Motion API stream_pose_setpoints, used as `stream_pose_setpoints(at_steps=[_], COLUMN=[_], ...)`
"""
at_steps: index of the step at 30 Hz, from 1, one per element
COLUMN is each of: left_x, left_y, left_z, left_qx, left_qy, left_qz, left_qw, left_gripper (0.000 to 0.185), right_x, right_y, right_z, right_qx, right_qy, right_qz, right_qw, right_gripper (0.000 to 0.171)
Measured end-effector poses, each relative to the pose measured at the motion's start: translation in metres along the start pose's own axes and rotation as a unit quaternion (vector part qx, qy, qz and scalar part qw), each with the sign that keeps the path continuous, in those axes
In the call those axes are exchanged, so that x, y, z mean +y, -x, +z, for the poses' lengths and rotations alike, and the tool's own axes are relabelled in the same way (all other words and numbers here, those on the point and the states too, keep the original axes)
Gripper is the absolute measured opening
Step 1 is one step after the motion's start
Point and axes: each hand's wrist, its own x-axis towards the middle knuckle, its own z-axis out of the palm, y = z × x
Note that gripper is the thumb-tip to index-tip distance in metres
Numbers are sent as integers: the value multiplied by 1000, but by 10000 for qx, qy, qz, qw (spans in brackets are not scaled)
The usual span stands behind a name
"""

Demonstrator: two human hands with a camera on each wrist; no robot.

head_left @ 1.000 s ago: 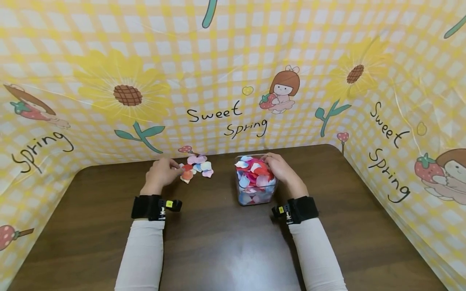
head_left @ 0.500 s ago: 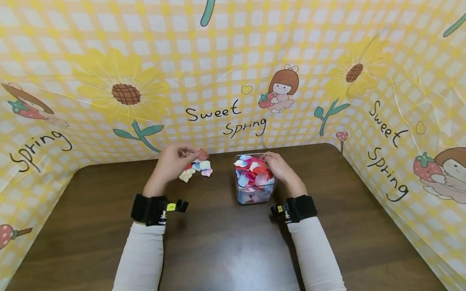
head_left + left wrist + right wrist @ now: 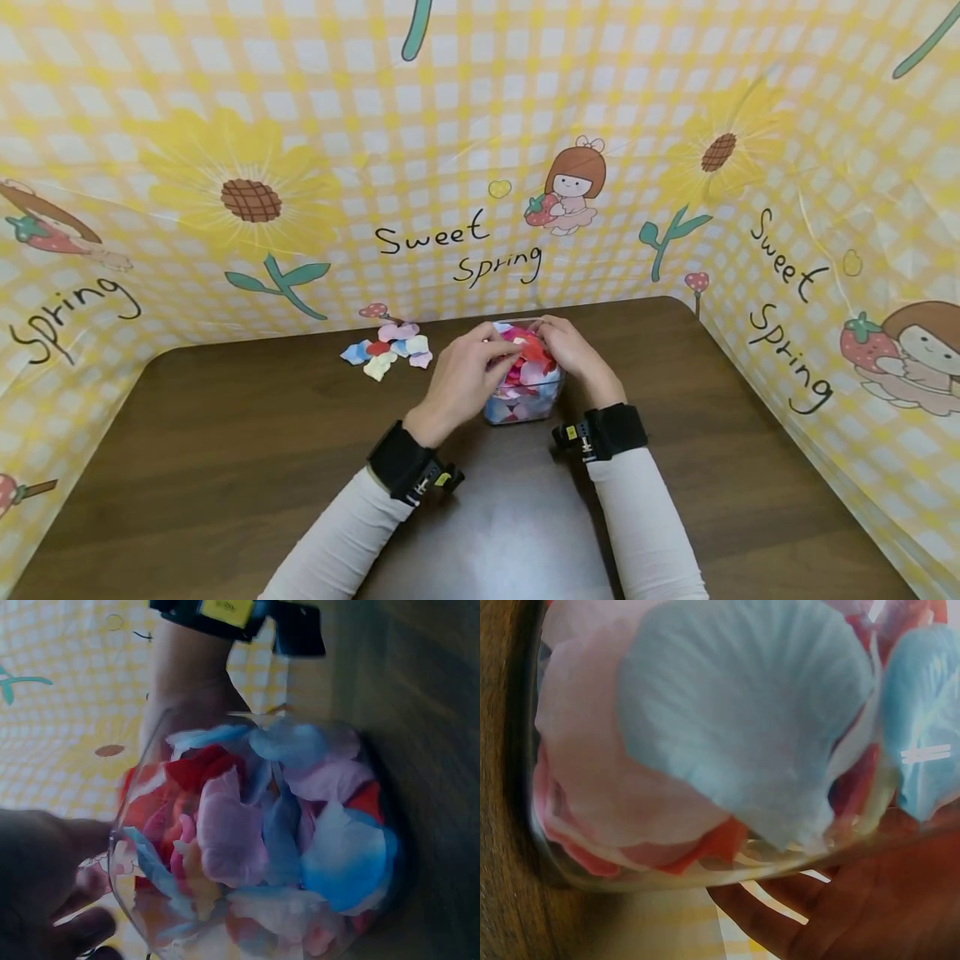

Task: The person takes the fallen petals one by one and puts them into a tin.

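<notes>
A clear plastic box point(image 3: 522, 408) filled with fabric flower petals stands on the table. My right hand point(image 3: 573, 346) holds its right side near the rim; in the right wrist view, fingers point(image 3: 761, 919) lie along the box wall. My left hand point(image 3: 472, 367) is over the box's left part, with bent fingers close together at the red and pink petals point(image 3: 532, 346) on top. Its fingertips hide whether a petal is between them. Through the wall in the left wrist view, pink, blue and red petals point(image 3: 232, 832) show, with the left hand point(image 3: 45, 885) beside the rim.
Several loose petals point(image 3: 380, 365), blue, red, cream and pink, lie near the back edge of the brown wooden table point(image 3: 247, 442), left of the box. A yellow checked cloth point(image 3: 427, 150) with printed flowers hangs behind and along the sides.
My left hand pinched a salmon-orange petal from the loose group, lifted it, and moved right to the top of the box. The right hand has stayed on the box.
</notes>
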Motion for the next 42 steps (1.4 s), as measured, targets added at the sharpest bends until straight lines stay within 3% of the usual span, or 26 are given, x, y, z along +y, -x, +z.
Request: stream_pose_setpoints(at_steps=[3, 8, 12, 15, 19, 24, 29, 38, 42], left_x=[-4, -29, -65, -97, -134, -159, -165, -159, -160], left_y=[-2, -5, 3, 15, 34, 46, 51, 44, 45], left_z=[-9, -50, -84, -96, -94, -82, -73, -75, -70], left_qx=[-389, -228, -13, 55, -376, -1107, -1174, -710, -928], left_qy=[322, 593, 63, -585, -1034, -1216, -1504, -1378, -1343], left_qz=[-94, -635, -1360, -2064, -2737, -2767, -2720, -2511, -2890], left_qw=[9987, 9960, 9907, 9767, 9555, 9468, 9432, 9555, 9433], left_gripper=[21, 22, 18, 15, 16, 28, 25, 15, 29], right_x=[-2, -2, -1, 0, 2, 1, -1, -2, -1], right_y=[0, 0, 1, 1, 2, 3, 3, 2, 2], right_z=[0, 0, 1, 0, 0, 0, 1, 1, 0], right_qx=[-15, -34, -4, 4, -8, -1, -10, -13, -13], right_qy=[-9, -44, -97, -111, -99, -112, -130, -18, -69], right_qz=[23, 34, 61, 86, 118, 118, 76, 96, 104], right_qw=[10000, 10000, 9999, 9999, 9999, 9999, 9999, 10000, 9999], right_gripper=[38, 37, 38, 38, 38, 38, 37, 38, 38])
